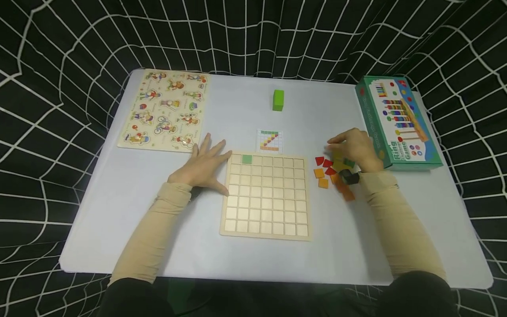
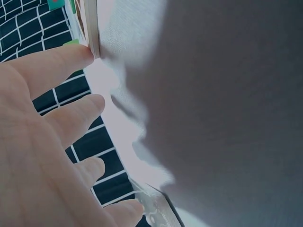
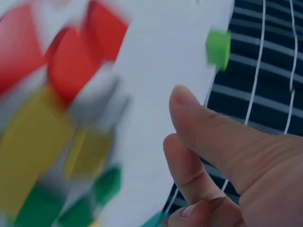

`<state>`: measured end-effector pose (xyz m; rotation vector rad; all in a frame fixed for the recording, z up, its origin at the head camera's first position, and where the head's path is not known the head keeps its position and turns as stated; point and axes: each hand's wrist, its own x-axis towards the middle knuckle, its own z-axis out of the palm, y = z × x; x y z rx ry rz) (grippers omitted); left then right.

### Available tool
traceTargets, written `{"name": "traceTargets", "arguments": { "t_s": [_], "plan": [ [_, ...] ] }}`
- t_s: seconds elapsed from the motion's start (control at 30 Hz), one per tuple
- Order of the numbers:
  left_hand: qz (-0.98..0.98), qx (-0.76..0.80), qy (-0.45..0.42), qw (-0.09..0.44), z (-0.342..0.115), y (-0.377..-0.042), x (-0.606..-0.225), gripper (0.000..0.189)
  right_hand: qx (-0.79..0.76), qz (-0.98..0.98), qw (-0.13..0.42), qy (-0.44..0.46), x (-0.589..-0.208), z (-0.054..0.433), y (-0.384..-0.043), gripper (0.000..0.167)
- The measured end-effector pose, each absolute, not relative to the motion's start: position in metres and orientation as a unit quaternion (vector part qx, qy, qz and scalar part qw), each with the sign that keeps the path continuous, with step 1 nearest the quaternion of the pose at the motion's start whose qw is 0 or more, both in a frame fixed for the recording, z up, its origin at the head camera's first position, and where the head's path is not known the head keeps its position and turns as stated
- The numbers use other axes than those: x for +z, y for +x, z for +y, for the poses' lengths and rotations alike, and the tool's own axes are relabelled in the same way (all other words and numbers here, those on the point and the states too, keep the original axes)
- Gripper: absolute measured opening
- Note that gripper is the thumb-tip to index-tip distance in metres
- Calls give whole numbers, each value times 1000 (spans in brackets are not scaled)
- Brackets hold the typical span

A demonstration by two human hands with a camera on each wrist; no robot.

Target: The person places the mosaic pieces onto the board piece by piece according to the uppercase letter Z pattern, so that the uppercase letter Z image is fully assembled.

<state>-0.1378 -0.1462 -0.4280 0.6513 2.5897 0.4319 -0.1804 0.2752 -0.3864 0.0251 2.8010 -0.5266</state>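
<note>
A pale wooden grid board [image 1: 266, 191] lies in the middle of the table, with one green square tile [image 1: 247, 159] in its top row. My left hand [image 1: 202, 165] spreads its fingers at the board's left side, thumb and index finger at its edge; the board's edge [image 2: 92, 28] shows by a fingertip in the left wrist view. My right hand [image 1: 354, 147] hovers over a loose pile of tiles, among them red tiles [image 3: 71, 61], yellow tiles [image 3: 35, 151] and green tiles [image 3: 40, 203]. Its thumb and index finger come near each other, with nothing visible between them.
A small pattern card [image 1: 270, 141] lies just beyond the board. Farther back stands a bright green block [image 1: 278, 100]. A picture puzzle board [image 1: 166, 110] occupies the back left, and a green game box [image 1: 400, 123] the right side. White netting [image 1: 245, 39] surrounds the table.
</note>
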Motion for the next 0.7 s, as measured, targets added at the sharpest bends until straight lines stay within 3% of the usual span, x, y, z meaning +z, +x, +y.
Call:
{"name": "traceTargets", "arguments": {
  "t_s": [0.3, 0.7],
  "plan": [
    [934, 168, 230, 214, -150, -140, -430, 126, -168, 974, 143, 47, -390, 317, -188, 36],
    [934, 166, 232, 215, -149, -138, -431, 127, -148, 968, 193, 59, -398, 319, -200, 43]
  ]
}}
